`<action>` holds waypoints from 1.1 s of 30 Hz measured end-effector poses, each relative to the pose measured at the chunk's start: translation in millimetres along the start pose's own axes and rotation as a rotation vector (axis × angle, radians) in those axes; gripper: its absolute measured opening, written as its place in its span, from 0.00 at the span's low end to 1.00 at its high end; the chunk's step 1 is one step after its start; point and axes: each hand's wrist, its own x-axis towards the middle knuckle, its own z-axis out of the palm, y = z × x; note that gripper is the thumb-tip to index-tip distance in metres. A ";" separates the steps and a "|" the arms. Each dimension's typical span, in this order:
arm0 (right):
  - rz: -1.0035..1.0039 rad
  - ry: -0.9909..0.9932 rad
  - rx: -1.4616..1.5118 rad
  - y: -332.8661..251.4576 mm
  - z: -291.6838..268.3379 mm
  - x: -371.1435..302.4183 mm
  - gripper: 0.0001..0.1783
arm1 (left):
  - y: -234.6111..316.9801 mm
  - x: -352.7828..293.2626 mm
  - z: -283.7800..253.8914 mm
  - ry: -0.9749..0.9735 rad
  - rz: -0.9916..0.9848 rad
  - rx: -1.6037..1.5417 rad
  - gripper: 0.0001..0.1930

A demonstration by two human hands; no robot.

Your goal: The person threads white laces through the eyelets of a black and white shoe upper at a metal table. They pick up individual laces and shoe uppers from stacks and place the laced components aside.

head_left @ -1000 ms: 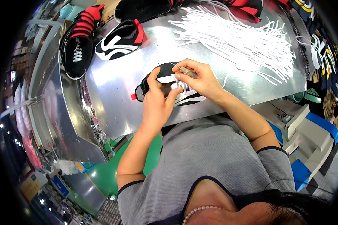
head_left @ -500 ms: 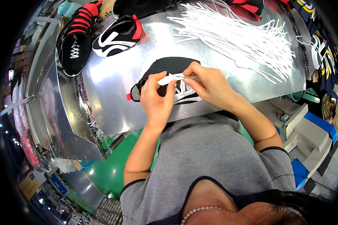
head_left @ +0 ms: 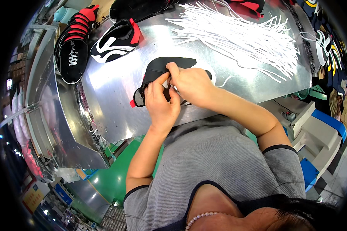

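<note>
The left hand (head_left: pixel 161 101) is pinching the black shoe upper (head_left: pixel 158 66) on the metal surface (head_left: pixel 115 100) while the curled right hand (head_left: pixel 193 84), grip hidden, is seemingly lacing it, the next move needing firm bracing.

- We record a grey top (head_left: pixel 216 158), finely ribbed, short-sleeved;
- we see dark trim (head_left: pixel 209 182) edging its scooped neckline, a matching band (head_left: pixel 279 148) ending each sleeve;
- we note a necklace (head_left: pixel 200 217) of pale, pearl-like beads;
- we log dark hair (head_left: pixel 316 216); left hand (head_left: pixel 160 104) and right hand (head_left: pixel 192 85) bare
</note>
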 end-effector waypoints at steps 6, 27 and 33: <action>0.226 0.079 0.126 8.9 -59.5 -37.1 0.12 | -9.3 9.6 -1.8 0.041 -0.362 -0.355 0.17; 0.109 -0.190 0.584 18.1 -30.7 -111.5 0.09 | 6.2 29.3 -6.0 -0.147 0.087 0.057 0.08; 0.528 0.108 0.831 32.6 -21.9 -56.3 0.10 | 33.6 21.4 -10.9 -0.198 0.133 -0.064 0.07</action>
